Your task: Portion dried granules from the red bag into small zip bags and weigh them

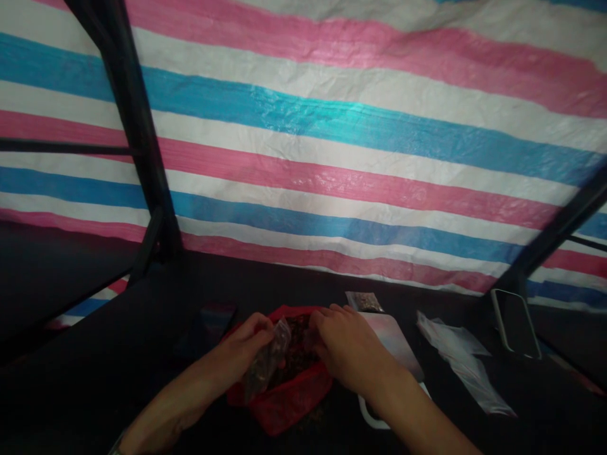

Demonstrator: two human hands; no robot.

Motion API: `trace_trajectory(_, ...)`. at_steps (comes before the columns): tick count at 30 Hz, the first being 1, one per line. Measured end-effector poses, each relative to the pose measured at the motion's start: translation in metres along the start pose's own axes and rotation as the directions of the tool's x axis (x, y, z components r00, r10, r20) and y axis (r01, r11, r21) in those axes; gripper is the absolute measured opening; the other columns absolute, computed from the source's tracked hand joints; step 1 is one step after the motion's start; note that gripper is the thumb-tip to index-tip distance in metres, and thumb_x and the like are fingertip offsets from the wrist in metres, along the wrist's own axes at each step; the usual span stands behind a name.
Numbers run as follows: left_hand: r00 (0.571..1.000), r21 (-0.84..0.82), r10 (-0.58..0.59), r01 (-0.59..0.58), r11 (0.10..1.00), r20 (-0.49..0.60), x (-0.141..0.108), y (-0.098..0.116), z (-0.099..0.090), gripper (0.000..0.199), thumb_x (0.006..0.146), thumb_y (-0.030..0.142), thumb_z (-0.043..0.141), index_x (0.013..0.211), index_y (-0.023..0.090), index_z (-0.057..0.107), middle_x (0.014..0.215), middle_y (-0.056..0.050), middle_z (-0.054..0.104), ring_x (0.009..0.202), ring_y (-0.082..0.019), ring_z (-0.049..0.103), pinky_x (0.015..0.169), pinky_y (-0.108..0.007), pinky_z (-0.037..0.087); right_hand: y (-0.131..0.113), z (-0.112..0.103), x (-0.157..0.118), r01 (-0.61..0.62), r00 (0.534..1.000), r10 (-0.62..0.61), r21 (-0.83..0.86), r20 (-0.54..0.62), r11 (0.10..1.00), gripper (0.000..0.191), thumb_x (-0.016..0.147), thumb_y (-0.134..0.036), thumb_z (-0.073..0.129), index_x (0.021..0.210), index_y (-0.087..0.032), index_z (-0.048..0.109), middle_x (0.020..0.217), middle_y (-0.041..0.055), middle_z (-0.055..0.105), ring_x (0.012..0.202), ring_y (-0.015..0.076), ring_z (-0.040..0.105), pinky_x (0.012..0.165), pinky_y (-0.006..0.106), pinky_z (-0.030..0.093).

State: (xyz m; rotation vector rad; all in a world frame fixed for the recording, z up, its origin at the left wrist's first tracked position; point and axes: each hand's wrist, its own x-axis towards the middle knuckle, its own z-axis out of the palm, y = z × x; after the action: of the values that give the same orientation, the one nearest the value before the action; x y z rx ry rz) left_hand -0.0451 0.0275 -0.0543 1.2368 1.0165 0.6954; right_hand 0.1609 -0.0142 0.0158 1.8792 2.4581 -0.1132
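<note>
Black tabletop (521,411) under red bag (284,407); striped tarpaulin wall (332,145) behind.

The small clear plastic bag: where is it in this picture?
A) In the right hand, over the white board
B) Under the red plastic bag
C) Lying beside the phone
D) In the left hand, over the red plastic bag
D. The left hand grips the small clear plastic bag above the red plastic bag.

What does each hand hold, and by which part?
Left hand: a clear plastic bag, by its top edge. Right hand: cannot be told.
</note>
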Motion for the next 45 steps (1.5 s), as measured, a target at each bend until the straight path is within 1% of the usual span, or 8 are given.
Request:
trace_trajectory(10,0.999,0.034,-0.002,0.004,0.999,-0.055,-0.007,0.013,0.009,0.032,0.08,0.055,0.071,0.094,0.027,0.063,0.076,0.003,0.073,0.073,-0.022,0.07,0.064,-0.029,0.05,0.003,0.0,-0.003,-0.001,1.0,0.001,0.007,-0.017,1.0,0.028,0.096,-0.013,0.062,0.121,-0.01,0.074,0.121,0.0195,0.079,0.12,0.0352,0.069,0.099,0.045,0.049)
trace_trajectory(14,0.995,0.049,-0.001,0.005,0.999,-0.096,-0.004,0.011,0.007,0.03,0.083,0.054,0.068,0.096,0.028,0.061,0.075,0.004,0.073,0.073,-0.022,0.071,0.064,-0.029,0.05,0.004,-0.002,-0.006,0.0,1.0,0.0,0.03,-0.02,1.0,0.024,0.096,-0.014,0.063,0.117,-0.012,0.076,0.12,0.0181,0.079,0.119,0.0344,0.07,0.1,0.045,0.048)
trace_trajectory(21,0.995,-0.025,-0.028,0.026,0.999,-0.093,0.006,0.004,0.003,0.047,0.078,0.061,0.075,0.105,0.029,0.053,0.069,0.003,0.075,0.065,-0.022,0.071,0.059,-0.028,0.047,0.006,-0.002,-0.007,0.003,1.0,-0.001,0.101,-0.02,0.995,0.023,0.094,-0.014,0.064,0.112,-0.012,0.078,0.116,0.019,0.08,0.116,0.0349,0.071,0.099,0.045,0.049)
trace_trajectory(27,0.993,-0.044,0.105,-0.108,0.993,-0.06,0.001,0.008,0.005,0.055,0.078,0.059,0.077,0.12,0.033,0.052,0.097,0.001,0.082,0.08,-0.022,0.077,0.074,-0.033,0.055,0.011,0.0,-0.012,0.062,0.995,-0.042,0.22,-0.096,0.973,0.039,0.094,-0.016,0.065,0.132,-0.023,0.072,0.133,0.0105,0.075,0.123,0.0268,0.067,0.105,0.039,0.046)
trace_trajectory(32,0.952,-0.079,0.303,-0.306,0.949,-0.053,-0.002,0.012,0.009,0.059,0.081,0.053,0.079,0.128,0.034,0.05,0.127,-0.004,0.077,0.117,-0.028,0.073,0.1,-0.04,0.055,0.005,-0.002,-0.025,0.104,0.958,0.077,0.588,-0.276,0.802,0.032,0.095,-0.018,0.065,0.125,-0.026,0.075,0.119,0.0061,0.078,0.112,0.0234,0.071,0.096,0.032,0.051)
trace_trajectory(35,0.933,-0.072,0.359,-0.359,0.93,-0.024,-0.004,0.016,0.012,0.063,0.085,0.047,0.081,0.136,0.035,0.046,0.14,-0.005,0.07,0.13,-0.028,0.067,0.108,-0.04,0.053,-0.003,0.0,-0.031,0.136,0.949,0.126,0.735,-0.29,0.665,0.03,0.093,-0.018,0.069,0.121,-0.028,0.075,0.117,0.0029,0.079,0.105,0.021,0.073,0.09,0.029,0.054)
trace_trajectory(41,0.905,0.115,0.415,-0.403,0.908,-0.1,0.0,0.017,0.019,0.055,0.088,0.037,0.075,0.138,0.032,0.054,0.148,-0.007,0.065,0.14,-0.029,0.06,0.125,-0.047,0.04,-0.011,0.01,-0.026,0.129,0.944,0.187,0.825,-0.272,0.55,0.027,0.089,-0.014,0.073,0.113,-0.027,0.075,0.107,0.0006,0.08,0.099,0.0199,0.075,0.082,0.026,0.055)
trace_trajectory(45,0.901,0.23,0.41,-0.374,0.899,-0.139,0.003,0.015,0.022,0.055,0.084,0.037,0.077,0.137,0.034,0.062,0.149,-0.004,0.065,0.144,-0.03,0.057,0.127,-0.047,0.037,-0.011,0.012,-0.021,0.086,0.929,0.266,0.851,-0.256,0.518,0.009,0.094,-0.019,0.069,0.098,-0.023,0.076,0.094,0.0008,0.08,0.085,0.018,0.075,0.071,0.025,0.052)
